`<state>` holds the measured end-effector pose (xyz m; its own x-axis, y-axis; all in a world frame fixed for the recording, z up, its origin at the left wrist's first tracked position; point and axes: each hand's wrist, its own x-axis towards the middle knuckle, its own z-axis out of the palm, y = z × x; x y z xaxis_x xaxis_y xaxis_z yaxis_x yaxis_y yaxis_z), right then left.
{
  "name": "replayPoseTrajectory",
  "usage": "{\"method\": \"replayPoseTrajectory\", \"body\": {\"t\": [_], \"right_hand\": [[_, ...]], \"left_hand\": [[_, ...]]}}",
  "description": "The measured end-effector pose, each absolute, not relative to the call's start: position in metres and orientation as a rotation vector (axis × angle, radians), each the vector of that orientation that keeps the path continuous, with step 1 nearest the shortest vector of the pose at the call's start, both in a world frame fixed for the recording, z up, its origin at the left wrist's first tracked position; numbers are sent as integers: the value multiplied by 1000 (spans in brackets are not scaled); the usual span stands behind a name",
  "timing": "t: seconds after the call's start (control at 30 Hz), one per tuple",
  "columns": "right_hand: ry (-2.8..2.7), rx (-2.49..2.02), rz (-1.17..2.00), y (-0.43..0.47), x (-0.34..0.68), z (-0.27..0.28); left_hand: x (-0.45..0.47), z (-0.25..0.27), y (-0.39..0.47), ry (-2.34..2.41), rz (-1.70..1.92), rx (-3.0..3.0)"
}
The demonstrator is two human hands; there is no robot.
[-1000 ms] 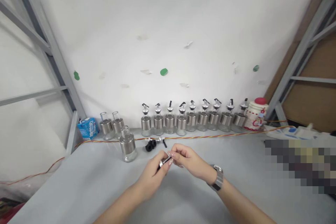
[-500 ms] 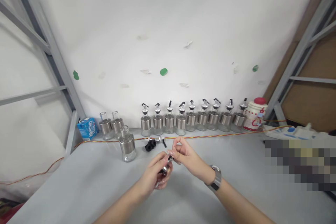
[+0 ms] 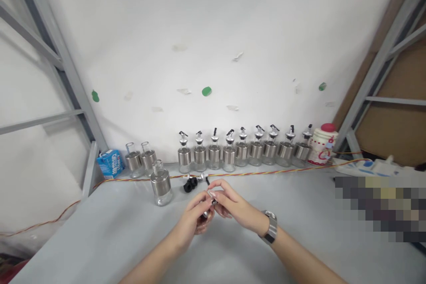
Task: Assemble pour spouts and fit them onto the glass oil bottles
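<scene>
My left hand (image 3: 189,218) is closed around a silver and black pour spout (image 3: 205,214), mostly hidden by the fingers. Against the spout's upper end, the thumb and fingers of my right hand (image 3: 234,206) are pinched together, touching the left fingertips. Beyond the left hand, more pour spouts with black stoppers (image 3: 190,185) lie on the table. An uncapped glass bottle (image 3: 161,186) with a steel band stands upright to the left of them.
Two more uncapped bottles (image 3: 148,159) and a blue carton (image 3: 111,163) stand at the back left. Several bottles with spouts (image 3: 229,155) line the wall, ending at a white and red jar (image 3: 322,144). A twisted red-yellow wire (image 3: 262,173) crosses the grey table (image 3: 109,226).
My right hand has moved slightly left and down, its fingers closing in over the spout's end. My left hand has shifted a little left, still holding the spout.
</scene>
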<state>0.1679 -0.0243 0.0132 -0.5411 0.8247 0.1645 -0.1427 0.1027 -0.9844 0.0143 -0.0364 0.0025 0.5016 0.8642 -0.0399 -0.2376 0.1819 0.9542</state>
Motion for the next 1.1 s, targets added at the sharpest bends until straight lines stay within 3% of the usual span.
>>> {"method": "replayPoseTrajectory", "body": {"t": [0.7, 1.1], "right_hand": [[-1496, -684, 1546, -20, 165, 11], [-1284, -603, 1869, -26, 160, 11]], "left_hand": [[20, 7, -38, 790, 921, 1087], [20, 5, -38, 800, 923, 1067]]}}
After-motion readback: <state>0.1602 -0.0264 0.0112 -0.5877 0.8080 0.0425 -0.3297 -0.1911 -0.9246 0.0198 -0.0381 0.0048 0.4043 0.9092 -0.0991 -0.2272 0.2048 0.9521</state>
